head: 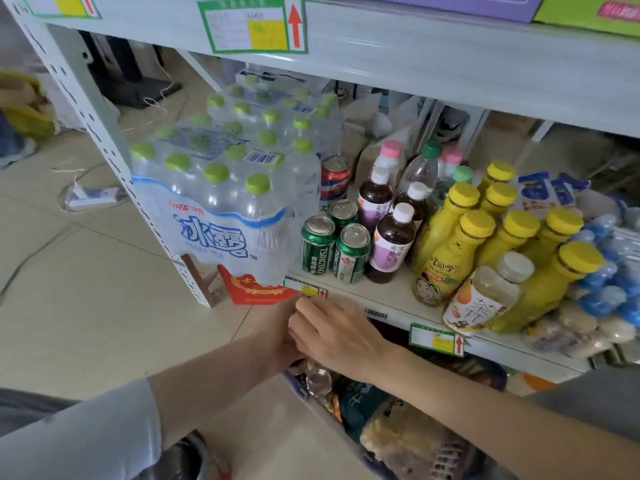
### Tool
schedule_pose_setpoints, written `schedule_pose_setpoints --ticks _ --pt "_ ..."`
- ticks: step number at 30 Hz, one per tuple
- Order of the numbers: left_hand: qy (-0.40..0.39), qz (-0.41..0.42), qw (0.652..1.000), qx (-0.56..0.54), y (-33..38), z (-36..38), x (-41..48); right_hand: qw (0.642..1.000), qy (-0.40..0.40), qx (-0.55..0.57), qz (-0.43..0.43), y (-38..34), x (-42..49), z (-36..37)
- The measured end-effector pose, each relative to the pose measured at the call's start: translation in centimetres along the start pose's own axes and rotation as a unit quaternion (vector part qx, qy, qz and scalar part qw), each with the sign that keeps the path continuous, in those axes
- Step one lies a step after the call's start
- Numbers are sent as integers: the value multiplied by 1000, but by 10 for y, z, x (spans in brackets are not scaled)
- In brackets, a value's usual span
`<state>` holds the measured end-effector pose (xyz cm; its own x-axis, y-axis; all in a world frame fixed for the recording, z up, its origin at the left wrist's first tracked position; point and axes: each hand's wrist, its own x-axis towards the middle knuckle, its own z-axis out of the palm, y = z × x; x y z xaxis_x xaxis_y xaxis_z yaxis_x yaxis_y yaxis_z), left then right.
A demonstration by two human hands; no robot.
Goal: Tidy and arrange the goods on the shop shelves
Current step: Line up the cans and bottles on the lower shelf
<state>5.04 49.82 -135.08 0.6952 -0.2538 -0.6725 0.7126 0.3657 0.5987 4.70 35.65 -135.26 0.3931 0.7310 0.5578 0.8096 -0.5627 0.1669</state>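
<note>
My right hand (341, 337) hangs just below the front edge of the shelf (349, 301), fingers curled toward my left hand (278, 329), which it partly covers. Whatever lies between the two hands is hidden. On the shelf stand a wrapped pack of green-capped water bottles (221, 209), three green beer cans (318, 249), a red can (334, 178), dark tea bottles with white caps (391, 244) and yellow-capped bottles (446, 258). A pale tea bottle (485, 296) leans tilted over the shelf edge.
Under my hands sits a basket (299, 388) full of snack packets and a can (318, 379). A red box (256, 291) lies below the water pack. A blue-capped bottle pack (609, 282) fills the shelf's right end. A power strip (93, 197) and cables lie on the floor at left.
</note>
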Motion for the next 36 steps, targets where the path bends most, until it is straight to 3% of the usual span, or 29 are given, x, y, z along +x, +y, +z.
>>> schedule_pose_setpoints --ticks 4,8,14,18,21,24,27,29,31,34,36 --pt "48 17 997 66 -2 -7 17 977 -124 41 166 -15 -13 13" --pt "26 -26 992 122 -5 -6 31 932 -191 97 292 -13 -31 20" --pt "50 -32 990 126 -11 -5 44 853 -323 183 366 -17 -45 56" --pt "83 -5 978 189 -6 7 52 843 -356 138 378 -14 -25 75" --pt "117 26 951 286 9 26 50 825 -383 152 386 0 5 56" --pt "113 90 916 375 44 56 27 850 -310 194 379 29 29 0" --pt "58 185 899 393 78 77 -5 928 -211 60 302 59 45 -53" --pt "21 256 863 435 91 82 -27 959 -146 -8 243 74 47 -74" --pt "20 342 775 532 103 81 -42 963 -118 -104 218 89 45 -79" --pt "66 429 613 660 121 78 -49 925 -161 -188 287 111 40 -82" --pt "71 447 575 682 127 76 -46 898 -208 -197 334 120 36 -81"
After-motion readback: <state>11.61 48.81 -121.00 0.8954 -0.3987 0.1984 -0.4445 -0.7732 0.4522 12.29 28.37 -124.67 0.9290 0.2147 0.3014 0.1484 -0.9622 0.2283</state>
